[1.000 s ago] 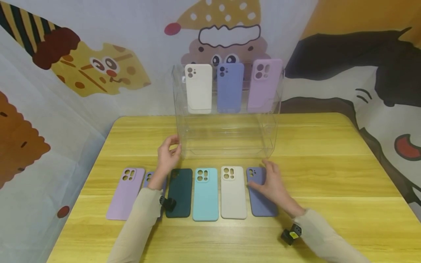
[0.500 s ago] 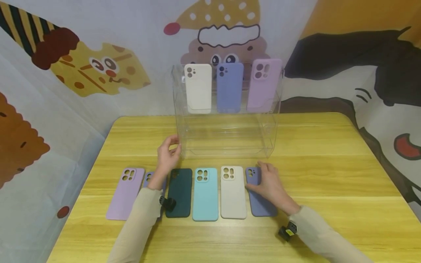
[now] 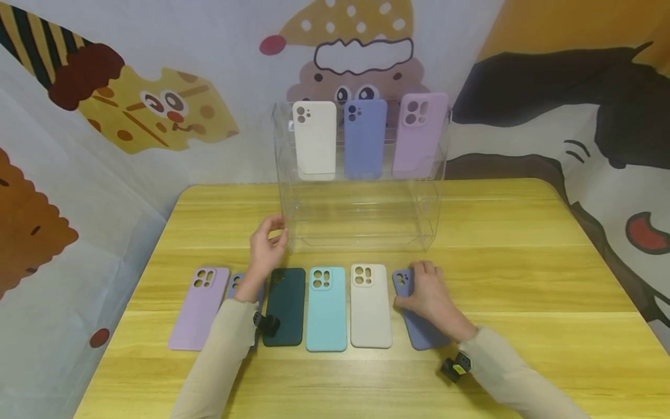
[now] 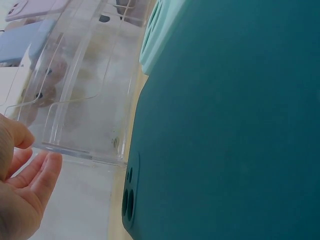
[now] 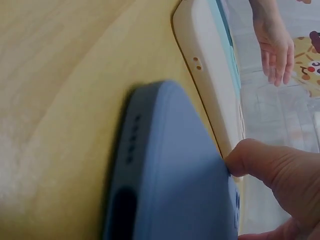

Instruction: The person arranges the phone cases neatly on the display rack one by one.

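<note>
Slate-blue phone case [image 3: 423, 334] gripped at right end of row

By the right hand [image 3: 431, 294], the case is gripped across its camera end, the thumb set on its left edge; full contact with the table [image 3: 497, 244] cannot be confirmed. The left hand [image 3: 267, 247] is held loosely bent, with nothing seen gripped, fingertips placed at the left side of the clear display stand [image 3: 361, 238]; contact is unclear. Left of the gripped case, cream [image 3: 371, 311], turquoise [image 3: 327, 314] and dark teal [image 3: 288, 314] cases are laid out; a blue-violet case [image 3: 234, 293] is partly hidden by the left forearm, with a lavender case [image 3: 198, 311] outermost. On the stand's upper tier, white [image 3: 316, 139], periwinkle [image 3: 365, 139] and lilac [image 3: 419, 137] cases are propped.
</note>
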The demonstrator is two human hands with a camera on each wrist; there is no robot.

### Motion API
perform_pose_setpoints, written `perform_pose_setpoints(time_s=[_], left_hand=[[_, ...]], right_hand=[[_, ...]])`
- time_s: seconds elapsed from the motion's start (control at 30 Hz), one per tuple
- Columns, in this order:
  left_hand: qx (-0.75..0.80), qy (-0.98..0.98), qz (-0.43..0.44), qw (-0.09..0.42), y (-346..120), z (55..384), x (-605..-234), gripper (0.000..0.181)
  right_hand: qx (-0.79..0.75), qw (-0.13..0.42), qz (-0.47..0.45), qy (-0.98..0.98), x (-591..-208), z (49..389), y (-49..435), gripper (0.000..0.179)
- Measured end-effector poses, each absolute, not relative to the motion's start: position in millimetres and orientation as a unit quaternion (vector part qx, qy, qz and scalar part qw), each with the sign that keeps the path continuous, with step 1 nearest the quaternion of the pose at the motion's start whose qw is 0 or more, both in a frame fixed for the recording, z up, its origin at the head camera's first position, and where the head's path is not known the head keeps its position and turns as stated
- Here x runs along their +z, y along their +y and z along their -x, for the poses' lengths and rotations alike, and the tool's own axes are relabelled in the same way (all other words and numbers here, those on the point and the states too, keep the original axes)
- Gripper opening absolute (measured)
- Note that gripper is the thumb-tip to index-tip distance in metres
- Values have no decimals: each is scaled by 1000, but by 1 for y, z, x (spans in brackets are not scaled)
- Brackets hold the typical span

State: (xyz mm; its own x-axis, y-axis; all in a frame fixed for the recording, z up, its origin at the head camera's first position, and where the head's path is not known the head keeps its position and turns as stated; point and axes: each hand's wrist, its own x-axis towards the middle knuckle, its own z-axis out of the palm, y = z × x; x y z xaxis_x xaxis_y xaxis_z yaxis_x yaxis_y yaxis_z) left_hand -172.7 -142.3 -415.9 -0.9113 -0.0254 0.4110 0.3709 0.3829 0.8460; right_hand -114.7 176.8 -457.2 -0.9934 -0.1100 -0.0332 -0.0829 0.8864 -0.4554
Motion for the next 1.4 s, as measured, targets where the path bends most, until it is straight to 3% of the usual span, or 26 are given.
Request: perform_pose_setpoints(time_s=[0.4, 0.73, 1.17, 1.4], left_hand=[[-541, -813, 105, 189, -143, 173, -418, 26], [-541, -811, 108, 194, -142, 173, -416, 26], [-538, -815, 108, 187, -143, 173, -416, 27], [-538, -815, 105, 188, -142, 173, -416, 27]], right_hand=[[-248, 22, 74, 966, -457, 118, 184, 86], [-274, -35, 105, 955, -441, 125, 186, 76], [-308, -91, 149, 935, -420, 137, 179, 78], [-320, -88, 147, 932, -403, 147, 167, 79]])
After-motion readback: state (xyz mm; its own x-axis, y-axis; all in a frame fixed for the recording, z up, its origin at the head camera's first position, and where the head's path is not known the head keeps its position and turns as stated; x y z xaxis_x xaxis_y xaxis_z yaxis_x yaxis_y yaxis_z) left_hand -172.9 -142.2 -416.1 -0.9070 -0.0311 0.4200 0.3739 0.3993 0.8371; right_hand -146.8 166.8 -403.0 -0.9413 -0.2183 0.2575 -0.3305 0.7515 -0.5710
